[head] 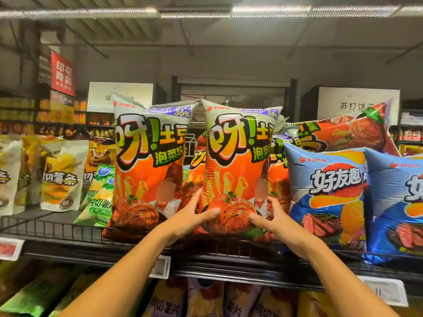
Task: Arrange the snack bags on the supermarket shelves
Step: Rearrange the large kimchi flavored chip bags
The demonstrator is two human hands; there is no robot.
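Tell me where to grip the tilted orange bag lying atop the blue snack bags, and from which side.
Grip the tilted orange bag by its two side edges, from the front. It lies slanted on the blue snack bags, puffy in the middle, so a pinch there would probably slip.

- Two bare forearms come up from the bottom edge, with no sleeve showing on either.
- The left hand (192, 216) wears no glove, ring, or watch.
- The right hand (278, 221) is likewise ungloved, its wrist bare.
- Fingers (207, 212) have short, plain nails.
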